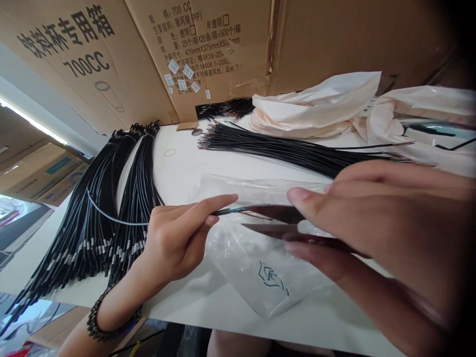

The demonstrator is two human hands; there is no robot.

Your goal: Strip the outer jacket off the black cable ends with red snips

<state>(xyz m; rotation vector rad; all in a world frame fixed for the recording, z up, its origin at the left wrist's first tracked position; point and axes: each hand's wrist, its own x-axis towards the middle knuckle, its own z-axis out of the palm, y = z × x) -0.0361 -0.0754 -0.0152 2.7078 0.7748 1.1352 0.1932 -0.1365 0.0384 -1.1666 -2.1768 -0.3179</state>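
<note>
My left hand (182, 235) is closed on a dark cable (223, 211), pinching it close to its stripped end. Thin coloured wires (241, 210) come out of that end and point right. The cable's other part, a grey-looking curve, shows left of the hand. In my right hand (353, 218) is a pair of scissors (273, 229) with its blades apart. The upper blade lies along the coloured wires; whether it touches them I cannot tell. Under both hands is a clear plastic bag (238, 277) with a dark green mark.
Bundles of black cables (92, 208) lie at the left on the white table (174, 297). Another bundle of black cables (267, 146) with stripped ends lies behind my hands. Pale plastic bags (316, 106) are at the back right. Large cardboard boxes (208, 44) stand along the back.
</note>
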